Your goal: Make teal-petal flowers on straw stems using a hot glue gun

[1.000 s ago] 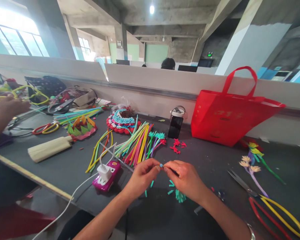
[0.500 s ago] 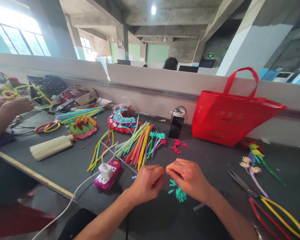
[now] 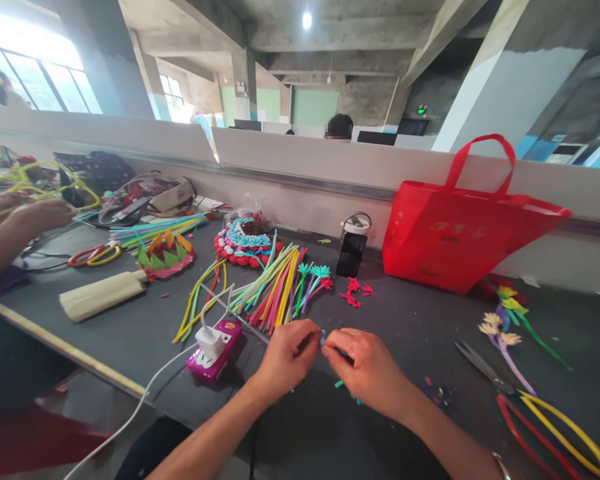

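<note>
My left hand (image 3: 291,357) and my right hand (image 3: 363,363) meet above the dark table, fingertips pinched together. A small blue piece, seemingly pipe cleaner (image 3: 323,336), shows between them; the fingers cover most of it. Under my right hand a few cut teal bits (image 3: 339,384) peek out, the rest hidden. Just beyond my left hand lies a bundle of coloured pipe cleaners (image 3: 273,283), with teal flower shapes (image 3: 321,271) at its right end. Small red star-like pieces (image 3: 353,291) sit past my right hand.
Scissors (image 3: 485,367) with red and yellow handles lie right, near finished flowers (image 3: 501,333). A red bag (image 3: 465,233) and a phone (image 3: 351,253) stand at the back. Left are a purple power strip (image 3: 230,347) with a cable and a co-worker's hands (image 3: 35,217) holding yellow stems.
Both my hands have shifted slightly left, and the blue piece now shows between the fingertips. My right hand now covers most of the teal bits. The co-worker's hands have moved a little.
</note>
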